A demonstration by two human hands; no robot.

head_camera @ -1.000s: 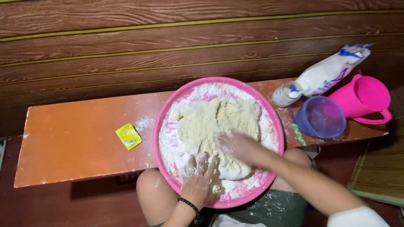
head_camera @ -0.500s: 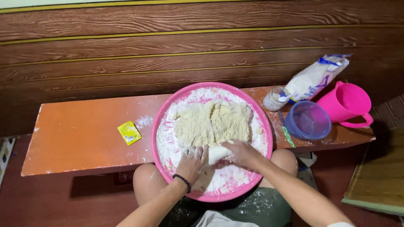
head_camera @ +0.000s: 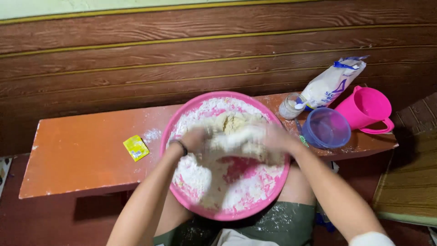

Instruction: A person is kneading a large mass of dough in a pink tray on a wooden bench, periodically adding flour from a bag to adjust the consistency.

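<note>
In the pink basin (head_camera: pixel 182 119), the floury dough (head_camera: pixel 230 125) looks pale, apparently shaggy.

orange bench (head_camera: pixel 82 159) | pink basin (head_camera: pixel 182 200) | yellow packet (head_camera: pixel 136 148) | pink jug (head_camera: pixel 364 109)

- Left hand (head_camera: pixel 196 139), floured and motion-blurred, fingers curled, a dark band on its wrist.
- Right hand (head_camera: pixel 273 139), also floured and blurred, fingers curled inward toward the left.
- Both bare forearms reach forward, converging; hands sit close together.
</note>
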